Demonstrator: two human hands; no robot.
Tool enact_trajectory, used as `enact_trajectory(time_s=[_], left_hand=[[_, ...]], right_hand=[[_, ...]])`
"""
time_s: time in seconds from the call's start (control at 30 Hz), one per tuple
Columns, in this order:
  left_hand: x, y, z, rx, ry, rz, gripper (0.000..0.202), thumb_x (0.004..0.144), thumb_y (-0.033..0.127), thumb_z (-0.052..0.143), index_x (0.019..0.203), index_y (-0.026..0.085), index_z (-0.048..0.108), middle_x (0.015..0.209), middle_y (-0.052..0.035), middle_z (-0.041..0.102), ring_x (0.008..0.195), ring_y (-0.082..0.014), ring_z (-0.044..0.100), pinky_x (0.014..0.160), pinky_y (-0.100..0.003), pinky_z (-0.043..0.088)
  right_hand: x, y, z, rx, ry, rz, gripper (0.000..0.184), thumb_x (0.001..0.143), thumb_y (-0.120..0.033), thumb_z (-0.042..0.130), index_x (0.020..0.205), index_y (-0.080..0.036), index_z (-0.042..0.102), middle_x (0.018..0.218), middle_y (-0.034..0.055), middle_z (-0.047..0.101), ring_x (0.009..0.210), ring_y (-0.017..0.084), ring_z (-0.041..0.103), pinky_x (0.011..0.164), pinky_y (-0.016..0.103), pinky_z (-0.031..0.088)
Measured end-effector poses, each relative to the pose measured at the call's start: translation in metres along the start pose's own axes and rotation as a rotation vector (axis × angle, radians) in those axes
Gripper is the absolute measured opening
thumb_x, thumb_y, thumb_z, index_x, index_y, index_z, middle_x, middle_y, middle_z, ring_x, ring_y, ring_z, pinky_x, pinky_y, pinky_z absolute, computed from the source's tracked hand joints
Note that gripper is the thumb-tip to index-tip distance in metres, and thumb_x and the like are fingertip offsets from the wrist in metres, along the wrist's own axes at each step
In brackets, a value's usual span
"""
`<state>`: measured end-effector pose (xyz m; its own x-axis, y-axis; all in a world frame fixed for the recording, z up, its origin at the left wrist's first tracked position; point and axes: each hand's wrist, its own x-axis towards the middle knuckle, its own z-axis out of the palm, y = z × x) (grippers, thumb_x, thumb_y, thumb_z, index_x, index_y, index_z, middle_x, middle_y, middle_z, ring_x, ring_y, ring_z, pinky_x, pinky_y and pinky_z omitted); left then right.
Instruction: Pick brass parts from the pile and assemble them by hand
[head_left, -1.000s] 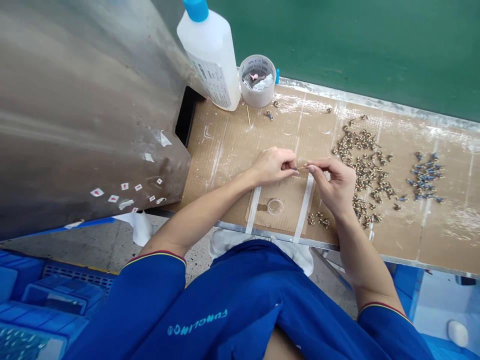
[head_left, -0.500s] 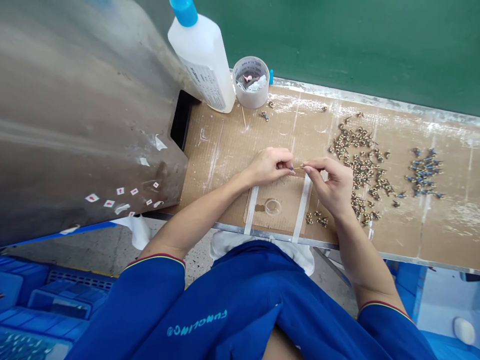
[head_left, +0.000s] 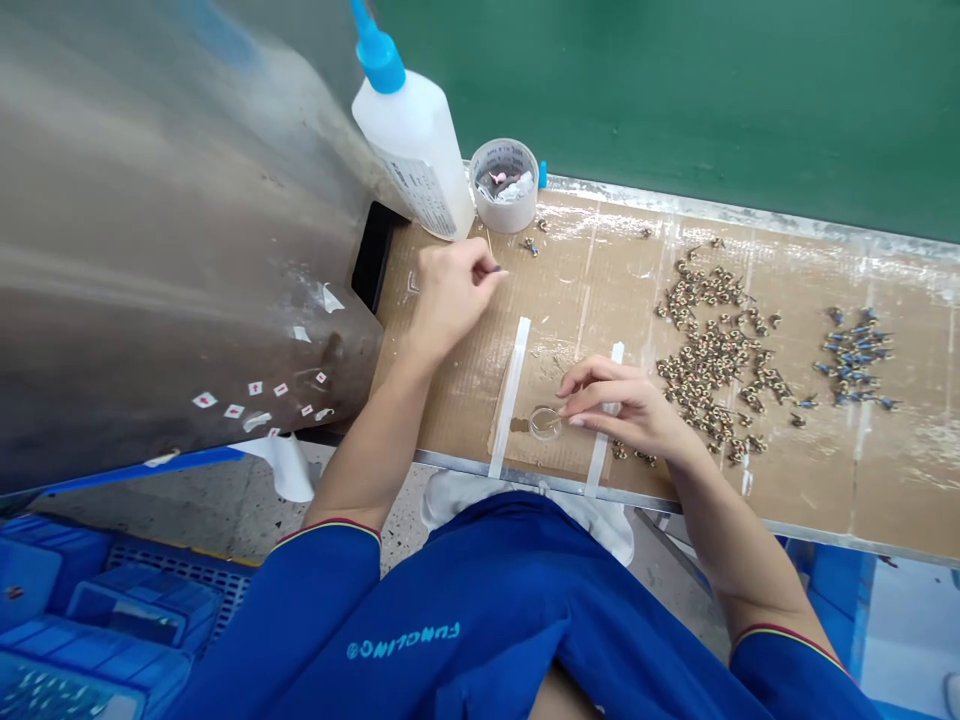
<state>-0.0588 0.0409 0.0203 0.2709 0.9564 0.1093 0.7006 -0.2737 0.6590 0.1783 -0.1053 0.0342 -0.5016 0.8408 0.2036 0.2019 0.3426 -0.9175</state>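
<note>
My left hand (head_left: 454,292) is closed in a pinch beside the white bottle, and a tiny dark-blue piece (head_left: 496,269) peeks out between thumb and forefinger. Over the small clear dish (head_left: 533,424) at the table's front, my right hand (head_left: 626,402) pinches what looks like a toothpick, mostly hidden by the fingers, its tip reaching into the dish. White tape strips (head_left: 511,395) run on either side of the dish. To the right of my right hand spreads a pile of tiny brass-coloured parts (head_left: 720,370); farther right lies a group of blue-tipped parts (head_left: 855,358).
A white bottle (head_left: 420,150) with a blue nozzle stands at the back left, next to a tape roll (head_left: 506,215) holding scraps. A metal panel (head_left: 187,250) bounds the left side. Another thin stick (head_left: 489,241) lies near the roll. Behind is a green surface (head_left: 675,110).
My hands have parted. The left moved back and left with the small blue piece; the right came forward and left to the dish with the thin stick. The view shifted slightly.
</note>
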Motion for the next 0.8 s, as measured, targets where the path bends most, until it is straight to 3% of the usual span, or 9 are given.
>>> enact_trajectory(time_s=[0.17, 0.27, 0.43, 0.63, 0.8], left_hand=[[0.005, -0.037, -0.016, 0.169, 0.150, -0.242, 0.014, 0.085, 0.024, 0.069, 0.077, 0.020, 0.058, 0.078, -0.0037, 0.061, 0.096, -0.0266, 0.063, 0.114, -0.054, 0.039], [0.007, -0.049, -0.017, 0.184, 0.174, -0.319, 0.015, 0.083, 0.025, 0.069, 0.076, 0.021, 0.056, 0.078, -0.0044, 0.060, 0.096, -0.0267, 0.062, 0.109, -0.050, 0.045], [0.006, -0.046, -0.024, 0.207, 0.165, -0.431, 0.022, 0.082, 0.021, 0.069, 0.070, 0.021, 0.051, 0.076, -0.0050, 0.058, 0.085, -0.0247, 0.060, 0.097, -0.047, 0.051], [0.011, -0.047, -0.029, 0.169, 0.115, -0.434, 0.025, 0.083, 0.019, 0.070, 0.067, 0.021, 0.051, 0.072, -0.0047, 0.061, 0.079, -0.0226, 0.059, 0.090, -0.042, 0.051], [0.015, -0.045, -0.022, 0.079, 0.149, -0.196, 0.015, 0.086, 0.023, 0.067, 0.077, 0.021, 0.055, 0.078, -0.0023, 0.065, 0.078, -0.0191, 0.060, 0.091, -0.038, 0.051]], right_hand=[[0.000, 0.005, 0.006, -0.076, -0.056, -0.078, 0.011, 0.102, -0.029, 0.067, 0.102, -0.025, 0.078, 0.110, 0.0063, 0.070, 0.097, 0.017, 0.067, 0.081, 0.033, 0.059], [0.000, 0.004, 0.007, -0.145, -0.074, -0.093, 0.012, 0.102, -0.025, 0.065, 0.102, -0.024, 0.077, 0.111, 0.0075, 0.069, 0.097, 0.017, 0.067, 0.080, 0.033, 0.059], [0.002, 0.003, 0.011, -0.214, -0.087, -0.095, 0.016, 0.104, -0.026, 0.062, 0.101, -0.025, 0.078, 0.110, 0.0079, 0.070, 0.097, 0.018, 0.068, 0.080, 0.034, 0.059], [0.002, 0.006, 0.015, -0.205, -0.108, -0.096, 0.016, 0.104, -0.026, 0.063, 0.102, -0.024, 0.078, 0.110, 0.0082, 0.069, 0.100, 0.018, 0.068, 0.081, 0.032, 0.058], [0.002, 0.007, 0.019, -0.234, -0.126, -0.084, 0.018, 0.104, -0.027, 0.061, 0.103, -0.025, 0.079, 0.110, 0.0083, 0.070, 0.099, 0.019, 0.068, 0.083, 0.034, 0.059]])
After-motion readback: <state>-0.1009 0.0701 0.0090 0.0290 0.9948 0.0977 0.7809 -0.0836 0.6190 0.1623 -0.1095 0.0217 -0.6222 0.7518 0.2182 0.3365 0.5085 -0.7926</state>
